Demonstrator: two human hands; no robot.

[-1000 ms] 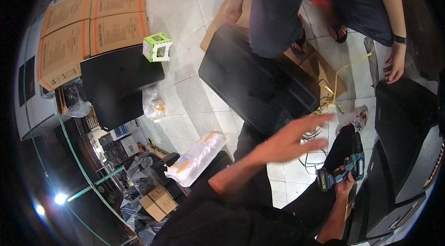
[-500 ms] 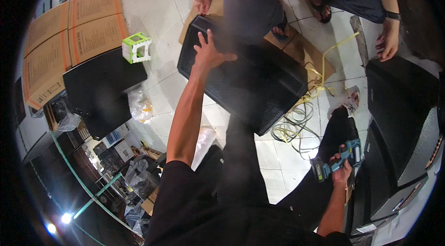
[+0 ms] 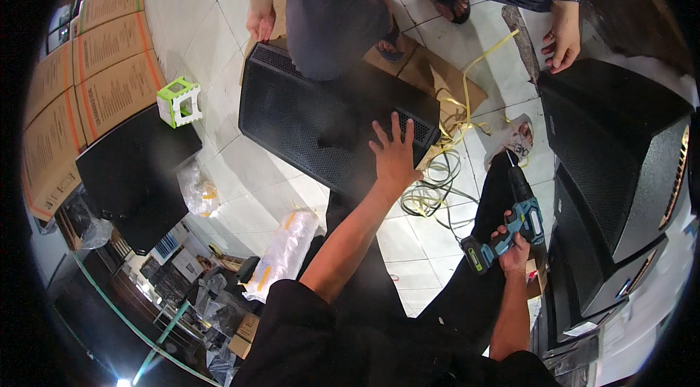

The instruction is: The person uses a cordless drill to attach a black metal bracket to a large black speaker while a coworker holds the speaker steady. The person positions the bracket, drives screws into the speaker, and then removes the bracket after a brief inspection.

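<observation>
A large black speaker cabinet with a mesh front rests on flattened cardboard before me. My left hand lies on the right part of its mesh front, fingers spread. Gripped in my right hand is a blue-and-black cordless drill, low at the right beside my leg, its bit pointing up and away. A co-worker straddles the far side of the cabinet. That person's one hand touches the cabinet's far left corner; the other hangs by the stacked speakers at right.
Black speakers stand in a row at the right. Tangled cable and yellow strapping lie on the tiles. Leftward are brown cartons, a black cabinet, a green-and-white stool and a wrapped plastic roll.
My left hand has moved from the left part of the cabinet to its right part. The cabinet has turned a little. The drill stays in my right hand.
</observation>
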